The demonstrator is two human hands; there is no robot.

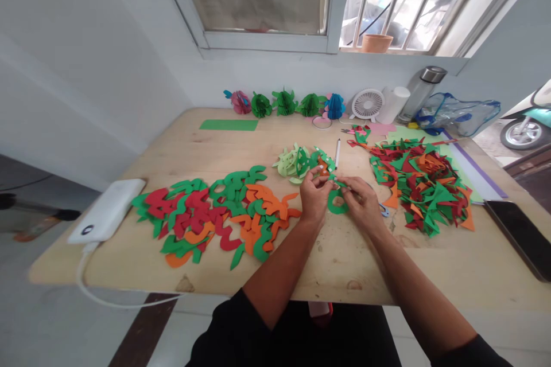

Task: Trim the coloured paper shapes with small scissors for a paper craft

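Observation:
My left hand (315, 198) and my right hand (360, 199) meet above the middle of the table, fingertips closed in a pinch. Between them they grip a green paper cutout (331, 204), whose ring-shaped lower part hangs below the fingers; its upper part is partly hidden by them. Just beyond the left hand lies a small pile of light green paper cutouts (287, 161), with darker green and orange pieces near it. A blue-grey object (384, 210), partly covered, lies beside my right hand. Past the fingertips rests a white pen (338, 153).
Curved red, green and orange cutouts (198, 206) spread to the left, near a white power bank (107, 212). Paper scraps (434, 189) heap at right, by a phone (519, 235). Along the wall stand paper figures (284, 103), a small fan (368, 104) and a bottle (419, 94).

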